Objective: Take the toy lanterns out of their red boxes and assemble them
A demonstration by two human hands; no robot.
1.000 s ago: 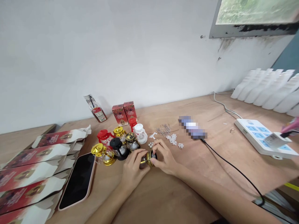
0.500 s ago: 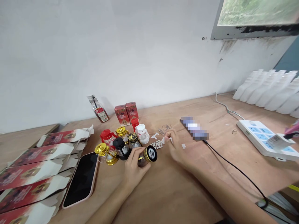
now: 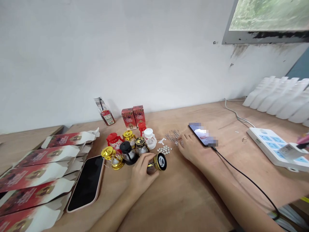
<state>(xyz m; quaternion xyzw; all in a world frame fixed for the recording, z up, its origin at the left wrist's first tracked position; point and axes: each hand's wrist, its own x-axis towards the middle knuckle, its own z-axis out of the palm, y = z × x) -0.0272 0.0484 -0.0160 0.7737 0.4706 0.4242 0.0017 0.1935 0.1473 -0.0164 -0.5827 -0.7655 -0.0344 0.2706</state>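
Note:
My left hand [image 3: 143,172] is wrapped around a small black-and-gold lantern [image 3: 151,168] tipped on its side. The lantern's round black base [image 3: 161,161] faces right, with something pale and dark in its centre. My right hand [image 3: 189,148] lies low over the table, fingers loosely extended, fingertips by small white plastic pieces [image 3: 176,143] that it partly covers. Just left of it are several silver button cells [image 3: 164,149] and another white piece [image 3: 162,141]. Thin bent wires [image 3: 172,136] lie behind its fingertips. Small lanterns in gold [image 3: 112,158], red [image 3: 114,141], black [image 3: 128,153] and white [image 3: 149,138] stand beyond my left hand.
Open red-and-white cartons [image 3: 45,172] overlap at the left, beside a dark phone [image 3: 86,183]. Two red boxes [image 3: 132,117] and a packaged item [image 3: 106,114] stand near the wall. A cabled phone [image 3: 201,135], a power strip [image 3: 275,146] and white containers [image 3: 277,100] occupy the right.
My right hand has gone from a raised, pinched pose by the button cells to lying lower and farther right. My left hand keeps the lantern, its base still facing right. The view has shifted slightly.

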